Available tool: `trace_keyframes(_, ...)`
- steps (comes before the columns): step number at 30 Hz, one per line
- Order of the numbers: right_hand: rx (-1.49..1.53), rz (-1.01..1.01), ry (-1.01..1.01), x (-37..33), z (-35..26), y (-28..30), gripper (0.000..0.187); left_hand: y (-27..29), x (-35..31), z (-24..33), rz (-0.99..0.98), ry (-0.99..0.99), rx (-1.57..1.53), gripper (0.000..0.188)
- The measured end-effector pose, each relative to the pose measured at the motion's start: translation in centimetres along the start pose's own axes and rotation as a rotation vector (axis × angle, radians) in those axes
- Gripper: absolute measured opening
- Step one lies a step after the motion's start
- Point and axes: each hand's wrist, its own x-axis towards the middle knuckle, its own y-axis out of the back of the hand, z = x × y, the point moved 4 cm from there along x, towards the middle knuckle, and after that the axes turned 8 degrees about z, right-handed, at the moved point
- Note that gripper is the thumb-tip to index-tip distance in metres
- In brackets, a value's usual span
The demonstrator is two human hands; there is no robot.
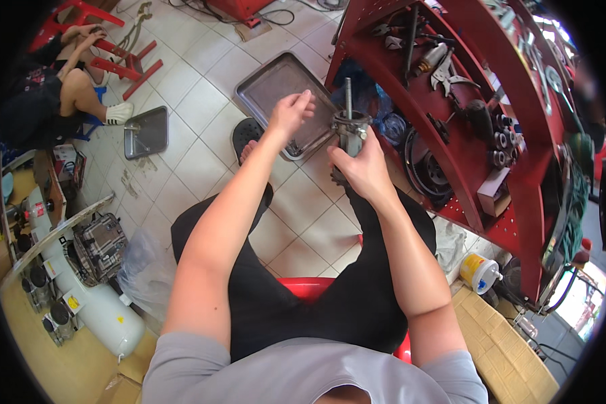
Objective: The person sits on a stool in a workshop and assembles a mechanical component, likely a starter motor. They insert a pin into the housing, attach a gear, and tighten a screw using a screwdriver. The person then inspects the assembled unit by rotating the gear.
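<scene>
In front of my right knee, my right hand (365, 165) is wrapped round a grey metal mechanical part (350, 128) with a round, flanged top. A threaded rod (348, 97) stands upright out of its opening. My left hand (291, 116) hovers to the left of the part, apart from it, with its fingers curled together. Whatever lies in those fingers, if anything, is too small to make out. Beneath both hands, a large dark metal tray (256, 84) rests on the tiled floor, with small dark pieces near its closest corner.
On the right, a red tool rack (411, 128) holds pliers, sockets and wrenches. A smaller tray (157, 131) lies on the floor at the left, near a seated person (54, 94) and a red stool (133, 67). A white tank (104, 316) and an engine part (99, 248) stand lower left.
</scene>
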Motion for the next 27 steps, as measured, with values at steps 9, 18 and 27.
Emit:
trace_keyframes(9,0.357,-0.245,-0.224,-4.8,-0.7,-2.9,0.025,-0.2,-20.5,4.0,-0.106,0.283,-0.764,0.066)
trace_keyframes(18,-0.443,-0.203,0.212,-6.3,-2.9,-3.4,0.059,2.1,-20.7,4.2,-0.301,-0.114,-0.340,0.058)
trace_keyframes(27,0.295,-0.166,0.109,-6.9,-2.4,0.4,0.040,2.5,-19.7,6.0,-0.011,-0.329,-0.057,0.049)
